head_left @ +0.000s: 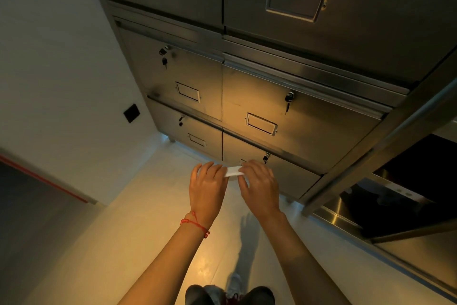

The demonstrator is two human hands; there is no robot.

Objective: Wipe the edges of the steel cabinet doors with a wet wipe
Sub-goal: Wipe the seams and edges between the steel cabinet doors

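Looking down from head height, two bare forearms reach forward over a pale floor (153, 205) toward a steel cabinet (309, 77). Between the hands is a small white wet wipe (233, 171), folded or bunched into a short strip. The left hand (207, 187) has its fingers curled round the wipe's left end, and the right hand (259, 187) pinches the right end with its fingers bent over it, so both hands are grasping the wipe. It is held in the air just in front of the lowest right cabinet door (279, 176), near that door's top edge; whether it touches the steel cannot be told.

A red string bracelet (195, 224) circles the left wrist. The cabinet rises in rows of paired doors, each with a rectangular label holder (261, 123) and a lock with keys hanging from it (288, 99). To the right stands a steel table (371, 163) with a dark shelf beneath. A black wall plate (131, 113) sits on the white wall (61, 57) at left. At the bottom edge, the person's dark trousers and shoes show dimly.
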